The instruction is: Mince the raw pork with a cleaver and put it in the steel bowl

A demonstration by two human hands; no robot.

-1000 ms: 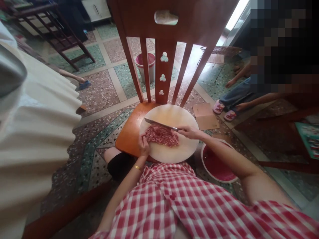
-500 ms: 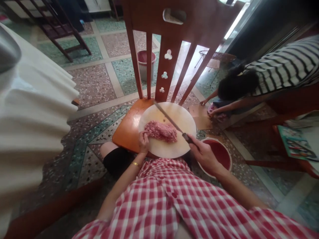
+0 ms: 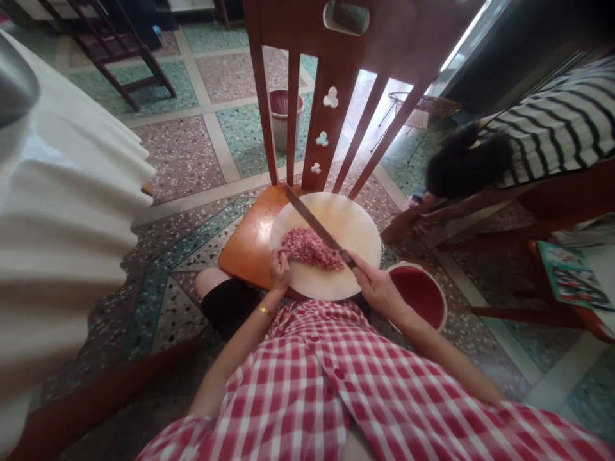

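Observation:
A round pale cutting board (image 3: pixel 353 221) lies on the seat of a wooden chair (image 3: pixel 245 246). On it sits a heap of pink minced meat (image 3: pixel 307 248). My right hand (image 3: pixel 377 288) grips the handle of a long knife (image 3: pixel 312 223), whose blade slants up to the left over the meat's right side. My left hand (image 3: pixel 279 270) rests with curled fingers against the meat's left edge, at the board's near rim.
A red bowl with a white rim (image 3: pixel 420 294) stands on the floor right of the chair. A person in a striped top (image 3: pixel 542 137) bends low at the right. A pink bin (image 3: pixel 284 115) stands behind the chair back; white cloth (image 3: pixel 62 218) hangs at left.
The knife swung from lying across the far side of the meat to a slant, and my right hand drew back to the board's near right. The person at right bent down.

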